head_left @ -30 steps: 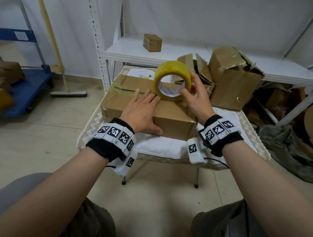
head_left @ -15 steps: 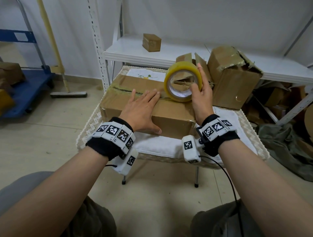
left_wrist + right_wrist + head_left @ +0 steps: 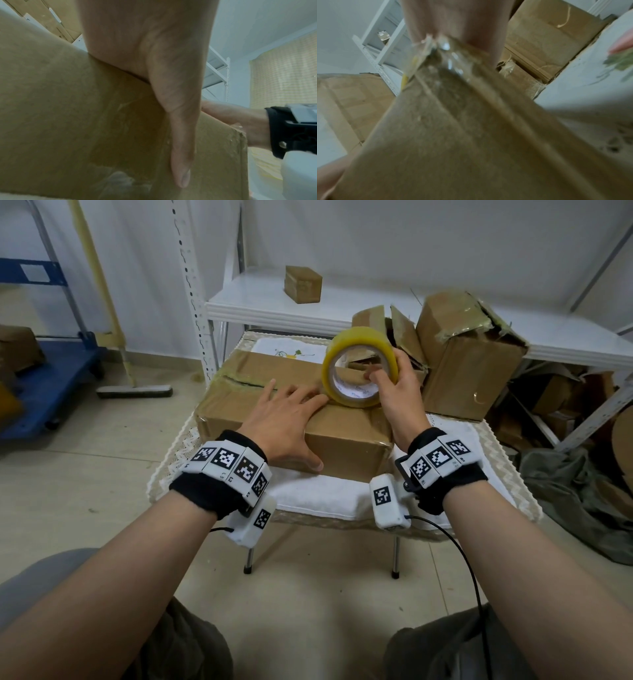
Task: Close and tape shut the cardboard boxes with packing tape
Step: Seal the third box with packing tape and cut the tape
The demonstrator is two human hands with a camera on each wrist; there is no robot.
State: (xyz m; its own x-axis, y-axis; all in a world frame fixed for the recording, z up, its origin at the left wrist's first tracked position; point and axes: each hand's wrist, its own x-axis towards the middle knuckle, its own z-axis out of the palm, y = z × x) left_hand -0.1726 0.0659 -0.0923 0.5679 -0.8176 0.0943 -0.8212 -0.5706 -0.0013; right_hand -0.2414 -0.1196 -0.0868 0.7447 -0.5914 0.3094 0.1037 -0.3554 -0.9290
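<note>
A closed brown cardboard box (image 3: pixel 239 392) lies on a small white-clothed table (image 3: pixel 318 498). My left hand (image 3: pixel 287 422) presses flat on its top with straight fingers, and its thumb (image 3: pixel 180 162) lies down the near side. My right hand (image 3: pixel 394 392) grips a yellow roll of packing tape (image 3: pixel 356 344) standing on edge on the box's right end, thumb through the core and fingers over the rim. A dark gap shows along the top seam at the far left. In the right wrist view the box (image 3: pixel 471 135) is blurred, with shiny tape at its corner.
A torn, taped box (image 3: pixel 469 361) and an open box (image 3: pixel 394 333) stand at the table's back right. A white shelf (image 3: pixel 342 306) behind carries a small box (image 3: pixel 303 284). More cardboard lies under the shelf at right. A blue cart (image 3: pixel 41 392) and a broom (image 3: pixel 133 390) are at left.
My right hand shifted the tape roll rightward along the box top and changed its grip, thumb now through the core. The left hand has stayed flat on the box.
</note>
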